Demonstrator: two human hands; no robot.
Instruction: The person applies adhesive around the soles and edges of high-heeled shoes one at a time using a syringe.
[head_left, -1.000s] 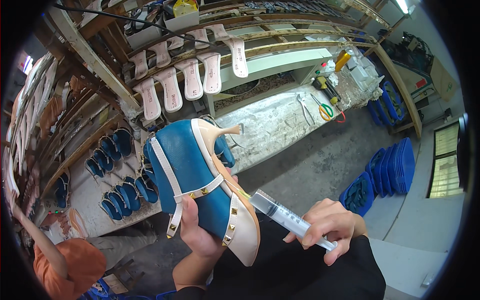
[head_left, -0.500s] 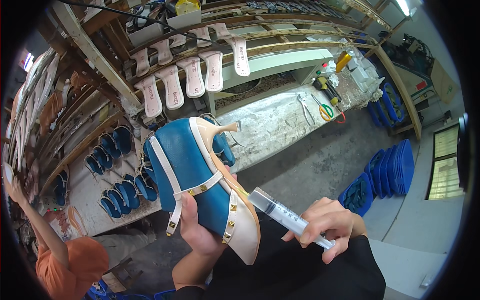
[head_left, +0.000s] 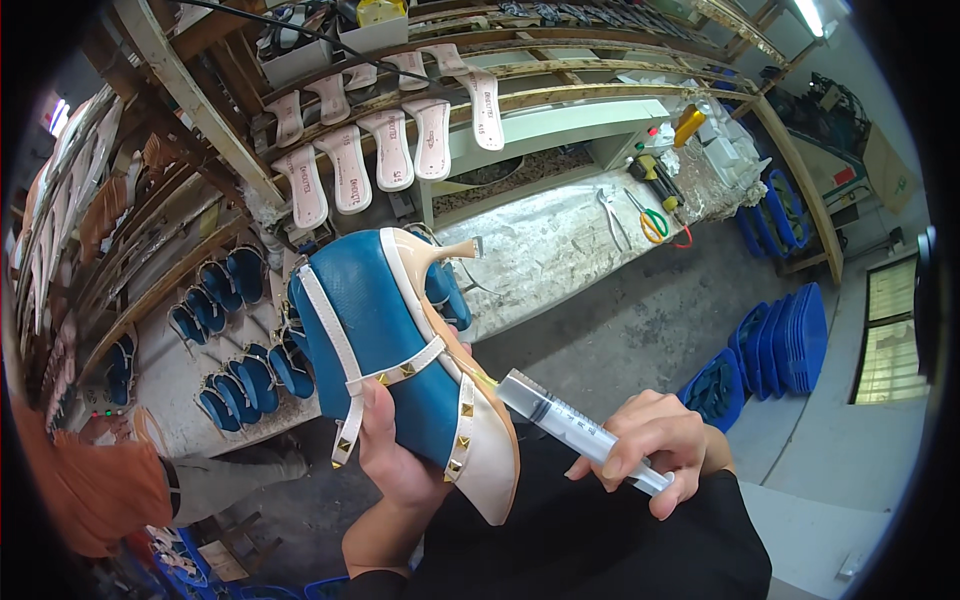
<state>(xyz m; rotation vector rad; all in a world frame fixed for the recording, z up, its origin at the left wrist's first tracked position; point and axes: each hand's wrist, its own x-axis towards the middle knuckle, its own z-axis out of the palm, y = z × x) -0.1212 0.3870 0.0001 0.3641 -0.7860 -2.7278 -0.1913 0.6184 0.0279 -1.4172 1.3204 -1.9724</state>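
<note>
Holding a blue high-heeled shoe (head_left: 385, 350) up in front of the chest, the left hand (head_left: 400, 455) is closed around its lower middle, thumb over the studded cream strap, fingers hidden behind. Shoe's long axis runs up-left to down-right from that hand: thin heel points up and away, pointed cream toe hangs down just right of the wrist. Right hand (head_left: 655, 440) is wrapped firmly around a clear syringe (head_left: 575, 428), gripping the plunger end of the barrel. Syringe axis runs from that hand up and to the left, nozzle end touching or just beside the shoe's cream sole edge; I cannot tell if there is real contact, the tip is too small. Key relation: the shoe lies directly left of the right hand, along the syringe's own line, and the sole edge faces the nozzle. Right hand is nearer to the seam; left hand only supports. Beyond both hands, well apart: a pale worktop (head_left: 560, 250) with green-handled scissors (head_left: 652, 222), rows of blue shoes (head_left: 235, 350) off to the left, pale insoles (head_left: 390, 150) hung on wooden racks above. Another person's orange sleeve (head_left: 90, 480) sits at far lower left.
</note>
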